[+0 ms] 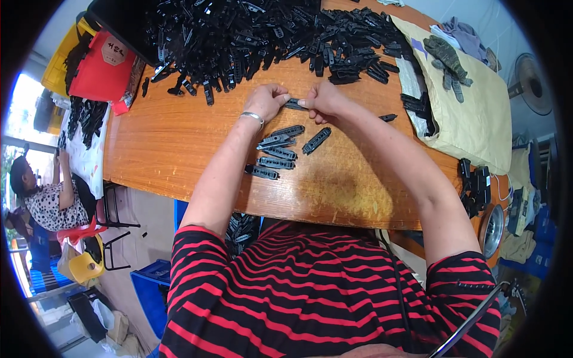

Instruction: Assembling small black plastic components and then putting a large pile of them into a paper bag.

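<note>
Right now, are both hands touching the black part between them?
Touching. The head view shows the left hand and right hand each pinching an end of the black part, held above the table.

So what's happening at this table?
A person in a striped shirt holds one small black plastic part between the left hand and right hand, above a wooden table. A few similar parts lie near the wrists. A big heap of black parts covers the table's far side.
</note>
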